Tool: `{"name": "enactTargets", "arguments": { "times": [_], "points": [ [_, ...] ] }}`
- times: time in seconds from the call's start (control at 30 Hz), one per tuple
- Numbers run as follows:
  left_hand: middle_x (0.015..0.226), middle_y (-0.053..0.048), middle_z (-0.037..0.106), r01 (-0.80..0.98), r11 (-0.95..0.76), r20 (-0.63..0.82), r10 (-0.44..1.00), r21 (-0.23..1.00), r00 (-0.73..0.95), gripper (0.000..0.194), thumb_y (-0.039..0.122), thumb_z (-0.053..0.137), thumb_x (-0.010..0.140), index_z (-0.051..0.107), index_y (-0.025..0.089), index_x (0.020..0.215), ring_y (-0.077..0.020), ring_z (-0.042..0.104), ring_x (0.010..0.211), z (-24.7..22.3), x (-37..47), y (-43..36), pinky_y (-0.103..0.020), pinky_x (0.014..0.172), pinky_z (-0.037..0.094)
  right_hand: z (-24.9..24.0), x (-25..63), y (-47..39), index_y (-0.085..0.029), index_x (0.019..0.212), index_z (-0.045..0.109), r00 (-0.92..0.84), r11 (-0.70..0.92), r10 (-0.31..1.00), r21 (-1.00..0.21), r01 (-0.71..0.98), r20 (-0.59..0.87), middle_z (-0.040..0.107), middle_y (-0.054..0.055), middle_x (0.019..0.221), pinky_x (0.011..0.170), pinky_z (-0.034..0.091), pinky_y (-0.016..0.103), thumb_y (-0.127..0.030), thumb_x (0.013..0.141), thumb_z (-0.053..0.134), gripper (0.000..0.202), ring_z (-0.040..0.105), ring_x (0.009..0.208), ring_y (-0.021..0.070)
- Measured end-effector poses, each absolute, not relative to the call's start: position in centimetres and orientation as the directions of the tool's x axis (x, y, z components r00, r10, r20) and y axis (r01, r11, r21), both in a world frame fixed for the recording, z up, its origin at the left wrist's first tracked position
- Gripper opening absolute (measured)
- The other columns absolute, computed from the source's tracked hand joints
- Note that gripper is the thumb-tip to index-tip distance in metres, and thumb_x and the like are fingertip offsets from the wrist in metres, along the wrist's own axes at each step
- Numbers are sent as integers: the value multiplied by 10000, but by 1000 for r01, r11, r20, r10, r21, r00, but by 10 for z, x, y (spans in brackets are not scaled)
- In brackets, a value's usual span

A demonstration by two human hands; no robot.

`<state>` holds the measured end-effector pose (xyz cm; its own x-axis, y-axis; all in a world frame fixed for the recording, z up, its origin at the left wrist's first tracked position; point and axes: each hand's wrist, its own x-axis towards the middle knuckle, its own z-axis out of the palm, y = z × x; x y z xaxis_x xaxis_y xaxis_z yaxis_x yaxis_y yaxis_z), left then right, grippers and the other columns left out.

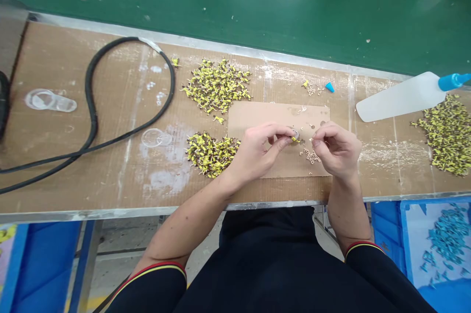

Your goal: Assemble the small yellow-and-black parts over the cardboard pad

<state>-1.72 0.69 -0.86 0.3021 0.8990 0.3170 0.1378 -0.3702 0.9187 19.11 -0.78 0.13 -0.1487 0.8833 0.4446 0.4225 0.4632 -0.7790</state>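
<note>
Between thumb and forefinger, my left hand [262,150] pinches a small yellow and dark figure [295,139]. To its right, my right hand [336,148] is closed in a pinch on a tiny pale piece [311,140], too small to make out fully. Both hands are over a cardboard sheet [257,117]. Between and below them lies a scatter of tiny beige pieces [312,157]. Just left of my left hand is a heap of yellow and dark figures [209,153], with a larger heap [219,85] behind it.
A white squeeze bottle with a blue top [401,97] lies at the right, beside another heap of figures [449,136]. A blue cone cap [329,87] is behind the sheet. A black cable [90,92] loops at left near clear plastic cups [49,100]. Blue crates [390,234] stand below the edge.
</note>
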Motion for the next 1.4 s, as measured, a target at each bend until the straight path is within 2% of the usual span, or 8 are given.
{"name": "enactTargets", "arguments": {
  "times": [0.2, 0.43, 0.7, 0.9, 1.07, 1.17, 1.4],
  "points": [
    [901, -30, 801, 129, -410, 361, 886, 903, 290, 71, 160, 704, 932, 748, 195, 976, -119, 705, 738, -13, -12, 3, -228, 668, 539, -5, 187, -12, -264, 851, 605, -178, 436, 900, -807, 398, 398, 635, 7, 746, 591, 473, 345, -231, 900, 600, 59, 573, 671, 174],
    [899, -21, 791, 155, -444, 391, 875, 882, 285, 33, 179, 696, 943, 725, 194, 948, -115, 696, 743, -13, -7, -3, -228, 695, 531, -10, 180, -14, -255, 893, 572, -221, 448, 891, -844, 295, 396, 642, 20, 855, 669, 495, 343, -190, 927, 550, 77, 589, 752, 173],
    [867, -10, 784, 128, -473, 430, 864, 872, 264, 65, 129, 697, 926, 716, 190, 941, -109, 704, 743, -14, -5, -4, -213, 696, 539, -9, 176, -14, -254, 865, 557, -211, 443, 896, -818, 368, 390, 647, 19, 818, 658, 503, 342, -196, 901, 558, 68, 597, 726, 174],
    [863, -12, 785, 137, -473, 427, 864, 870, 268, 49, 150, 691, 930, 715, 192, 936, -113, 705, 738, -14, -4, -4, -223, 700, 553, -7, 175, -13, -254, 855, 571, -216, 469, 883, -802, 369, 417, 659, 12, 824, 626, 491, 319, -161, 886, 554, 100, 594, 699, 156],
    [862, -19, 788, 165, -473, 424, 867, 865, 261, 31, 179, 691, 937, 718, 194, 934, -124, 719, 740, -15, -4, -5, -234, 705, 572, -7, 175, -15, -254, 843, 565, -196, 416, 909, -810, 413, 367, 658, 21, 819, 637, 504, 343, -189, 878, 561, 74, 603, 708, 170],
    [871, -23, 788, 187, -525, 479, 843, 830, 243, 34, 175, 683, 948, 708, 194, 936, -131, 736, 776, -16, -4, -6, -237, 731, 581, -7, 173, -16, -255, 845, 563, -179, 408, 913, -815, 411, 366, 654, 17, 813, 643, 504, 345, -179, 875, 563, 81, 601, 711, 170],
    [890, -23, 784, 340, -665, 651, 739, 665, 171, 98, 144, 637, 970, 681, 226, 1000, -152, 744, 824, -22, -1, -13, -271, 782, 579, -7, 161, -18, -258, 845, 535, -118, 407, 911, -821, 401, 395, 649, 16, 816, 643, 501, 340, -159, 858, 542, 101, 591, 711, 169]
  ]
}}
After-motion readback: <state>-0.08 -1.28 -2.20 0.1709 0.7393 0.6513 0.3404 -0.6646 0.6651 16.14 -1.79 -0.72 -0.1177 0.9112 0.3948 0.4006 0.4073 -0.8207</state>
